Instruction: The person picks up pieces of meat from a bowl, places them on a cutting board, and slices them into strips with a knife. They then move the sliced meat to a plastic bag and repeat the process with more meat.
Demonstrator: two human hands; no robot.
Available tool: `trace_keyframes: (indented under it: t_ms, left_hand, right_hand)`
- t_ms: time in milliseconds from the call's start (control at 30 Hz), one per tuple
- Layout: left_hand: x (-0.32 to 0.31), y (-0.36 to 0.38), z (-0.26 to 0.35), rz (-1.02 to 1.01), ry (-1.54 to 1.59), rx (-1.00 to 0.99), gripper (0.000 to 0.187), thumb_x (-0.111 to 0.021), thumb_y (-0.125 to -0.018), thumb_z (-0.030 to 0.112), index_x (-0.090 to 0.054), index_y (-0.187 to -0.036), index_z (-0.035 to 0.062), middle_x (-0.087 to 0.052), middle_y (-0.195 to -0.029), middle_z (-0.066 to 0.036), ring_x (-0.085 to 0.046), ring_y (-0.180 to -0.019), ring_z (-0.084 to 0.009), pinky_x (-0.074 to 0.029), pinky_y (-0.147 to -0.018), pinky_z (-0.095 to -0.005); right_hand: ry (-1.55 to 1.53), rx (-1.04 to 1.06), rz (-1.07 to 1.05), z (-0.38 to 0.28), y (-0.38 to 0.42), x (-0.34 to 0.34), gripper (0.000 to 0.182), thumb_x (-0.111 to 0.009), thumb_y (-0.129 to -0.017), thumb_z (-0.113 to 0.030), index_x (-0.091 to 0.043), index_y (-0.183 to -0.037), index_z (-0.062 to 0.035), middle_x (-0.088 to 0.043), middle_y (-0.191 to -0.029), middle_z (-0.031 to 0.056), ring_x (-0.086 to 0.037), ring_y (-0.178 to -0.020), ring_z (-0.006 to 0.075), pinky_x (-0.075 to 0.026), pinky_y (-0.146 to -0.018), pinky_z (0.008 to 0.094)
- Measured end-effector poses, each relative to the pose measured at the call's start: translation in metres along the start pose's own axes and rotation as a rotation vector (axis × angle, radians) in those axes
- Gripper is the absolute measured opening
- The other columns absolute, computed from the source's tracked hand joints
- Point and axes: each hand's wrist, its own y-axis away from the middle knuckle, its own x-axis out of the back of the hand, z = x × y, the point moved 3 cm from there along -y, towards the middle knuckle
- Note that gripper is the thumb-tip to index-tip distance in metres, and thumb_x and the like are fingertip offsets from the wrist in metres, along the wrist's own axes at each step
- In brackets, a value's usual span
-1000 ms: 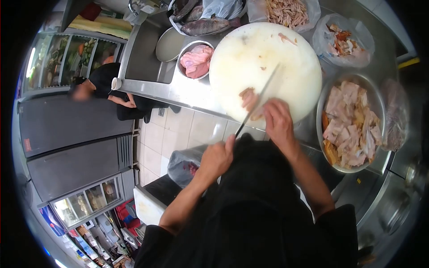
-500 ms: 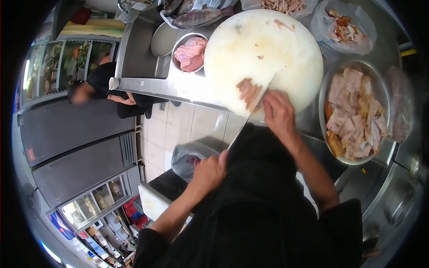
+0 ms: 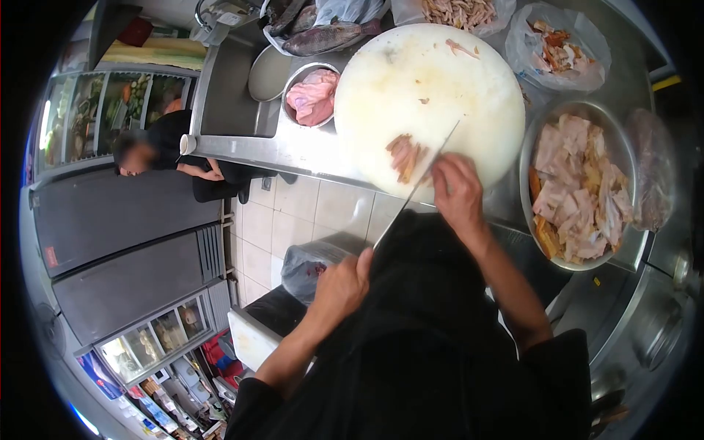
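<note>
My left hand is closed around the handle of a long kitchen knife. Its blade lies slantwise over the near part of a round white cutting board. Just right of the blade, my right hand has its fingers curled down onto the board, pressing a piece of meat that they mostly hide. Cut meat strips lie in a small pile left of the blade. A few scraps sit toward the board's far edge.
Right of the board stands a metal bowl of sliced meat, with a plastic bag of scraps behind. To the left are a bowl of raw pink meat, whole fish and a sink. Another person is at far left.
The view has shifted slightly. The knife and both hands keep nearly the same places, and the strips still lie left of the blade.
</note>
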Motion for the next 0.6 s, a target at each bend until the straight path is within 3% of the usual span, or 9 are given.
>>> trace_keyframes:
  t_ms: [100, 200, 233, 333, 533, 600]
  left_hand:
    - [-0.010, 0.009, -0.016, -0.011, -0.064, -0.061, 0.053, -0.052, -0.107, 0.037, -0.064, -0.073, -0.0017, -0.064, -0.072, -0.033, -0.064, -0.069, -0.0531, -0.051, -0.063, -0.0603]
    - [-0.035, -0.018, -0.010, 0.079, -0.228, -0.270, 0.054, -0.054, -0.106, 0.039, -0.062, -0.070, -0.0017, -0.064, -0.070, -0.031, -0.064, -0.066, -0.0521, -0.052, -0.059, -0.0585]
    - [-0.027, -0.026, -0.004, 0.087, -0.107, -0.177, 0.060, -0.053, -0.106, 0.043, -0.062, -0.067, -0.0020, -0.064, -0.068, -0.032, -0.065, -0.064, -0.0521, -0.053, -0.056, -0.0573]
    - [-0.006, -0.032, 0.005, -0.100, -0.051, 0.071, 0.067, -0.041, -0.109, 0.047, -0.068, -0.076, -0.0041, -0.063, -0.075, -0.036, -0.062, -0.078, -0.0577, -0.049, -0.070, -0.0632]
    - [-0.001, 0.008, -0.009, -0.113, -0.052, 0.082, 0.065, -0.041, -0.109, 0.046, -0.069, -0.079, -0.0052, -0.063, -0.073, -0.036, -0.063, -0.074, -0.0558, -0.051, -0.069, -0.0615]
    - [-0.019, 0.003, -0.011, -0.087, -0.145, -0.147, 0.067, -0.041, -0.109, 0.047, -0.070, -0.079, -0.0051, -0.064, -0.076, -0.036, -0.064, -0.076, -0.0551, -0.051, -0.070, -0.0614]
  right_hand:
    - [-0.004, -0.022, -0.019, 0.001, -0.002, 0.002, 0.012, -0.069, -0.083, 0.007, -0.069, -0.094, 0.0029, -0.069, -0.101, 0.0157, -0.066, -0.097, 0.0357, -0.055, -0.086, 0.0428]
    - [-0.006, -0.022, -0.030, 0.003, -0.008, 0.000, 0.012, -0.067, -0.084, 0.008, -0.069, -0.094, 0.0029, -0.070, -0.100, 0.0166, -0.066, -0.097, 0.0363, -0.055, -0.085, 0.0431]
    - [0.003, -0.020, -0.024, 0.007, -0.009, 0.002, 0.012, -0.066, -0.084, 0.008, -0.069, -0.095, 0.0028, -0.070, -0.100, 0.0168, -0.066, -0.097, 0.0366, -0.055, -0.085, 0.0433]
    - [0.025, -0.022, -0.077, 0.010, -0.009, 0.006, 0.011, -0.065, -0.086, 0.006, -0.069, -0.096, 0.0025, -0.070, -0.102, 0.0175, -0.066, -0.099, 0.0374, -0.055, -0.086, 0.0426]
    - [0.004, 0.034, -0.057, 0.005, -0.003, 0.002, 0.007, -0.065, -0.088, 0.004, -0.068, -0.094, 0.0026, -0.070, -0.102, 0.0176, -0.065, -0.097, 0.0378, -0.054, -0.086, 0.0437]
    - [-0.003, 0.023, -0.075, 0.005, 0.000, 0.003, 0.008, -0.066, -0.087, 0.004, -0.069, -0.094, 0.0024, -0.070, -0.101, 0.0176, -0.065, -0.097, 0.0377, -0.054, -0.086, 0.0440]
